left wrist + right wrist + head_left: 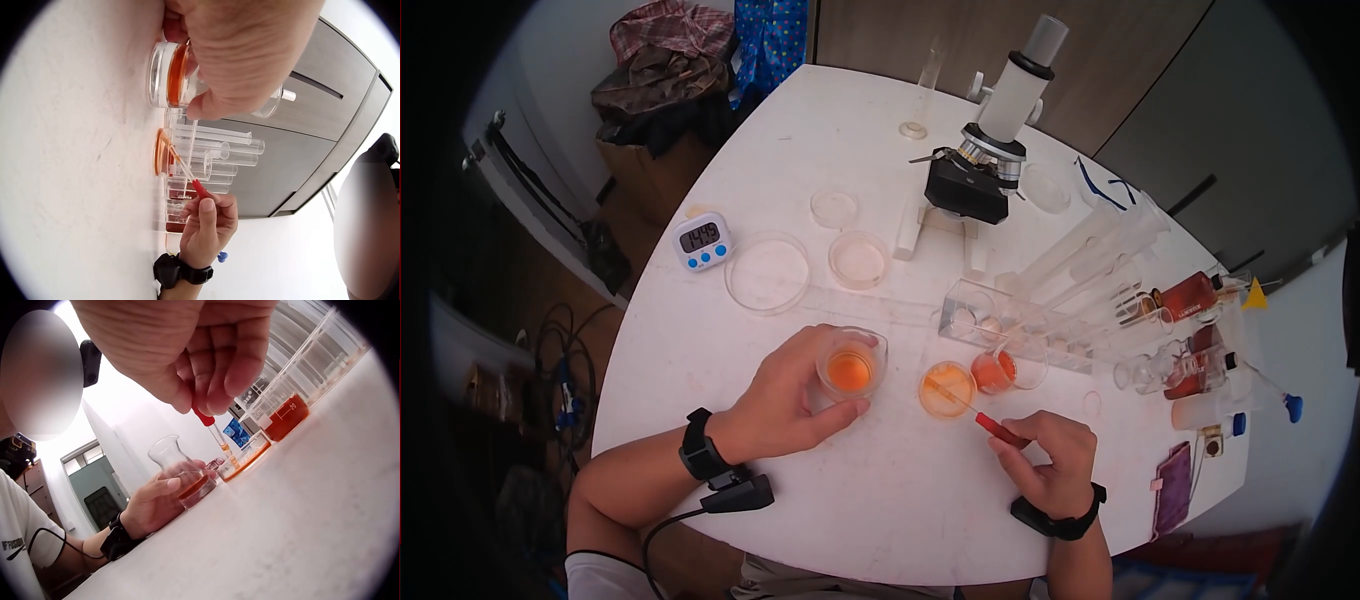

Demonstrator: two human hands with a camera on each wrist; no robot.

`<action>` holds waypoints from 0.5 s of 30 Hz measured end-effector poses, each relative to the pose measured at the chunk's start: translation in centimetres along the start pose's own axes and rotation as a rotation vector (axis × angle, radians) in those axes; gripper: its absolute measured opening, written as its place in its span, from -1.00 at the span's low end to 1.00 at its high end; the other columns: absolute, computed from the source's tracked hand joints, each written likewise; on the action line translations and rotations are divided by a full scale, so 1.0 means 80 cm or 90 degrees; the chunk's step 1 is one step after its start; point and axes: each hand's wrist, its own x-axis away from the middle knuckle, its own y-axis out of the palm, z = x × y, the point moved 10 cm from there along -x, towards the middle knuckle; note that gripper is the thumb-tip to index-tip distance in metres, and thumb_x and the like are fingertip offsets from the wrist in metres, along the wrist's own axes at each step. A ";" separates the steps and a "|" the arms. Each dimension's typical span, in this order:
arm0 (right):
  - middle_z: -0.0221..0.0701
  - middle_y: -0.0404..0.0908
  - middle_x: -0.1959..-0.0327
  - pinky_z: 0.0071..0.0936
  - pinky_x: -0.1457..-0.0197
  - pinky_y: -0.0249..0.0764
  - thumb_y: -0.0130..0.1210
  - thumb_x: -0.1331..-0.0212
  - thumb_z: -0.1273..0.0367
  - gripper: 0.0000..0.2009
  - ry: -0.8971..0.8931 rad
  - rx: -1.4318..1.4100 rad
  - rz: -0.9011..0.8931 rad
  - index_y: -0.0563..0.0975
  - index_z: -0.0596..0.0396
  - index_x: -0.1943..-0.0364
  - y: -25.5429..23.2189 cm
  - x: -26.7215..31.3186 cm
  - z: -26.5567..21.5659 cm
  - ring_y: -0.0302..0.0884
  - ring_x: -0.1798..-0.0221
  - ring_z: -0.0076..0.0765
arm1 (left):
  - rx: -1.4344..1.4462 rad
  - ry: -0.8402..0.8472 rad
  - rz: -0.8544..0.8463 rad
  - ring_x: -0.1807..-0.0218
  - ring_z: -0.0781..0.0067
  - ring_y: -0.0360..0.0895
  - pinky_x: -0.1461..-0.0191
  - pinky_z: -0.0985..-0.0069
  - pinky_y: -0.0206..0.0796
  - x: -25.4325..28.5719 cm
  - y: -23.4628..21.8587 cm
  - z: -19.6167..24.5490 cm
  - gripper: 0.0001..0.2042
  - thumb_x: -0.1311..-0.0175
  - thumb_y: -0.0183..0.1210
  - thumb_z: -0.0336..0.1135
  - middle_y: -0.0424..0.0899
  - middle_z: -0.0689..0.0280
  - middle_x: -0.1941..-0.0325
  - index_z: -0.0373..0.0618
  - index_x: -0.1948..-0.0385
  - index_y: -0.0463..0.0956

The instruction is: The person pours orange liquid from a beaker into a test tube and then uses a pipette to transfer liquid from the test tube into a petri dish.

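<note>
My left hand [770,395] holds a clear glass flask [199,495] with orange liquid in its bottom, thumb on the near side and fingers round the far side. The flask stands on the table. My right hand [1055,462] pinches the red rubber bulb of a glass dropper [1002,430] between thumb and fingers. The dropper slants down to the left, its tip inside a small round dish [945,408] of shallow orange liquid. Some orange liquid shows inside the dropper's tube [224,442]. Right beside the dish stands a small beaker [289,419] of red-orange liquid.
Behind the dish is a clear rack [1015,338] with several slanting test tubes. A microscope [1005,110] and a glass cylinder [914,130] stand farther back. Petri dishes [733,298] and a timer [700,242] lie at left; brown-red bottles [1190,295] stand at right.
</note>
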 end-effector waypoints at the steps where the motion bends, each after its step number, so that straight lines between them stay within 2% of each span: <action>1: -0.27 0.72 0.47 -0.52 0.41 0.56 0.47 -0.08 0.55 -0.81 -0.017 -0.004 0.004 0.66 0.25 0.27 -0.001 0.000 -0.003 0.73 0.49 -0.33 | -0.008 0.005 -0.001 -0.26 0.12 0.57 -0.37 0.31 0.37 0.000 0.001 0.001 -0.49 -0.22 0.40 -0.40 0.62 0.11 -0.22 -0.15 -0.23 0.49; 8: -0.27 0.73 0.44 -0.53 0.36 0.60 0.47 -0.06 0.57 -0.79 0.014 -0.020 0.001 0.67 0.25 0.23 0.000 0.003 0.000 0.75 0.45 -0.34 | 0.004 -0.003 0.000 -0.23 0.13 0.57 -0.36 0.32 0.36 0.001 0.003 -0.004 -0.47 -0.21 0.40 -0.40 0.62 0.13 -0.19 -0.13 -0.26 0.49; 15: -0.20 0.75 0.41 -0.53 0.33 0.61 0.43 -0.01 0.63 -0.75 -0.031 -0.049 0.147 0.65 0.31 0.21 -0.030 0.017 -0.005 0.77 0.42 -0.32 | 0.035 -0.014 0.005 -0.21 0.15 0.58 -0.34 0.32 0.36 0.002 0.002 -0.008 -0.48 -0.22 0.40 -0.39 0.62 0.13 -0.17 -0.13 -0.25 0.49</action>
